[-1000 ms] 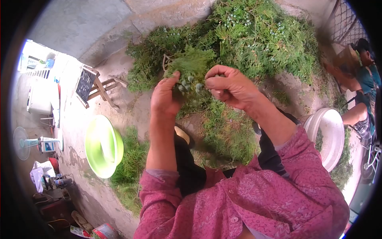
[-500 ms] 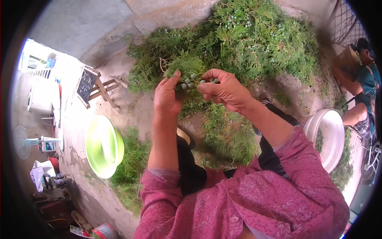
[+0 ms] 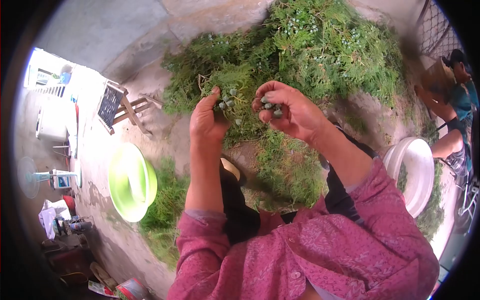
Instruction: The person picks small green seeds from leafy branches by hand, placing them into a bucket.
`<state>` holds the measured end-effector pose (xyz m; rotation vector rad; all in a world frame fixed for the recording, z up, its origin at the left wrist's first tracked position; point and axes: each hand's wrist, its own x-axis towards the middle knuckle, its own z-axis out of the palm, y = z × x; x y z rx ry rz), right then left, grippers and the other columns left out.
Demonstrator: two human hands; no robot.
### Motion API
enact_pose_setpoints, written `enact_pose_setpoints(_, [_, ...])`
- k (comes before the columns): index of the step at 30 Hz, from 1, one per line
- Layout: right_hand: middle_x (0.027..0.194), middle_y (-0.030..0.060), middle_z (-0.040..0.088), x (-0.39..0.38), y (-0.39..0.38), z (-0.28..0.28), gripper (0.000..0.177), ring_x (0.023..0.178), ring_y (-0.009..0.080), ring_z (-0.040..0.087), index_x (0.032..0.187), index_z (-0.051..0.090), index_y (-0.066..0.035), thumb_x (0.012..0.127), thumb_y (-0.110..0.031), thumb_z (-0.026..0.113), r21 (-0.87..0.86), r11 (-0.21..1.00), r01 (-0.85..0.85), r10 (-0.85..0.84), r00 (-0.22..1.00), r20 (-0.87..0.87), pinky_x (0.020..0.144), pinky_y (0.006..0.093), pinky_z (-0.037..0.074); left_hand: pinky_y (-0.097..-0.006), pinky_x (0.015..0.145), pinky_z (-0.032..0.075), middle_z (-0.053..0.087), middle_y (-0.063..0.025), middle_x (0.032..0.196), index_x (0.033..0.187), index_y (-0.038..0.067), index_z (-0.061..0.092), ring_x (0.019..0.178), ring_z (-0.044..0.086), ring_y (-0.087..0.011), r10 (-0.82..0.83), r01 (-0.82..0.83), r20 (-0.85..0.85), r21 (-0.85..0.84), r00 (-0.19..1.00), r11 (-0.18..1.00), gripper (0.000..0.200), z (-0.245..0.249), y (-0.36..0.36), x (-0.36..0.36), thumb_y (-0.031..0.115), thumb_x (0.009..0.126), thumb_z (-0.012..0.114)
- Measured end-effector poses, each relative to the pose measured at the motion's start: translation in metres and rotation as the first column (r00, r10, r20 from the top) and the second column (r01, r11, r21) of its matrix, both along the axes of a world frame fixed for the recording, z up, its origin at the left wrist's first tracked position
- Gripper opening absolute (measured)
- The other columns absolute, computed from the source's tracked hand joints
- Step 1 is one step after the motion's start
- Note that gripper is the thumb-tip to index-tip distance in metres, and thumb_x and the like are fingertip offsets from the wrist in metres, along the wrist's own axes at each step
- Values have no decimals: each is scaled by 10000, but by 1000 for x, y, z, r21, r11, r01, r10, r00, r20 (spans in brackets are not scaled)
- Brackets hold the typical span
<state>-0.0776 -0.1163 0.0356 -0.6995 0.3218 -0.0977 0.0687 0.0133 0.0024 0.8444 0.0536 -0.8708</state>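
Note:
My left hand [image 3: 206, 122] is closed on a leafy conifer sprig [image 3: 240, 94], thumb pressed on top. A cluster of blue-green cones [image 3: 227, 102] hangs on the sprig beside the fingers. To its right, a short gap away, my right hand [image 3: 297, 115] curls around several loose green cones [image 3: 272, 108], which show between the thumb and fingers. Beyond both hands lies a large heap of conifer branches [image 3: 340, 60] dotted with pale blue-green cones. More cut greenery [image 3: 290, 170] lies on the ground between my legs.
A lime-green basin [image 3: 115, 182] stands at left, next to more sprigs [image 3: 167, 200]. A white bucket [image 3: 420, 175] stands at right. A wooden folding stool [image 3: 125, 110] is at upper left, a fan [image 3: 30, 177] at far left. Another person [image 3: 457, 100] sits at the right edge.
My right hand has drawn slightly away from the sprig and turned, now showing cones gathered in its fingers. My left hand has shifted slightly left, still holding the sprig.

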Motion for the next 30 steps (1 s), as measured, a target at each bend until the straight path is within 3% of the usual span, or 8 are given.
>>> enact_pose_setpoints(2, [720,51,578,1,-5,-2,138,515,83,542,899,523,-41,789,-94,588,70,998,-2,4,1000,-25,374,162,352,-358,688,483,591,-98,915,964,15,531,784,575,-223,15,-23,120,63,993,998,181,2,-2,-6,122,821,564])
enact_pose_setpoints(6, [671,31,563,3,-6,-11,150,480,67,505,864,547,-36,788,-144,619,-224,974,13,-24,999,-45,365,163,333,-321,642,499,592,-85,894,934,13,553,765,581,-174,36,-78,334,112,942,991,161,13,-10,-23,83,796,596])
enact_pose_setpoints(13, [585,25,542,7,-4,-23,244,422,59,457,822,568,16,750,-193,672,-664,740,108,-133,991,13,378,208,365,-290,631,512,616,-72,867,927,4,581,716,594,-150,5,-43,405,86,914,995,143,3,-14,-30,61,797,593])
enact_pose_setpoints(16, [601,32,550,10,-3,-26,278,428,60,461,820,568,26,738,-214,684,-734,670,108,-173,985,-12,394,215,386,-284,632,515,624,-74,864,921,0,591,708,598,-145,-12,-9,401,52,916,999,136,4,-14,-35,63,800,590])
enact_pose_setpoints(22, [582,24,534,11,-1,-24,188,436,61,468,796,560,17,764,-156,629,-644,755,126,-141,990,28,385,216,377,-272,608,506,624,-72,860,937,2,589,691,595,-137,-15,-17,457,66,890,998,147,4,-14,-37,76,810,581])
enact_pose_setpoints(26, [615,34,541,3,-7,-9,114,438,65,471,794,552,-8,774,-114,588,-540,841,-18,-9,999,-47,376,202,365,-300,576,489,609,-77,835,914,16,560,671,583,-163,15,-29,313,39,950,999,129,7,-7,-22,115,832,555])
enact_pose_setpoints(28, [669,48,545,-4,-12,-2,92,449,78,488,843,538,-26,780,-90,561,-155,986,-58,60,998,6,364,176,352,-312,565,483,602,-81,824,913,21,544,665,578,-177,40,-41,227,0,973,999,136,11,-2,-13,137,841,544])
enact_pose_setpoints(30, [686,51,542,-5,-13,-1,107,466,85,506,869,527,-25,783,-85,551,-45,997,-66,68,997,47,356,168,347,-330,552,472,583,-94,794,917,35,512,663,568,-201,-23,21,-20,-79,1000,997,164,16,-1,-12,186,854,528])
